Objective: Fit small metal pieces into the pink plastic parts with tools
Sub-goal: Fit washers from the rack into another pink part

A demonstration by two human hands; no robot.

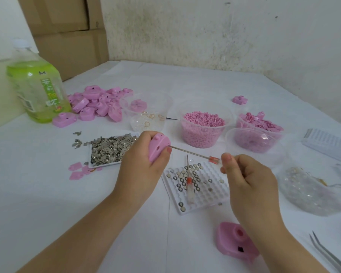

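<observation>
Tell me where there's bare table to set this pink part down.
Largest bare patch: near-left cloth, in front of the metal-piece tray and left of your left hand. Another lies at the back, between the pink pile and the lone pink part, behind the tubs. Crowded: the grid tray between your hands, and the right side with clear bag and tweezers.

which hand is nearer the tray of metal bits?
Left. The left hand, gripping a pink part, is right beside the tray of metal bits; the right hand, pinching the screwdriver, is farther right, by the white grid tray.
</observation>
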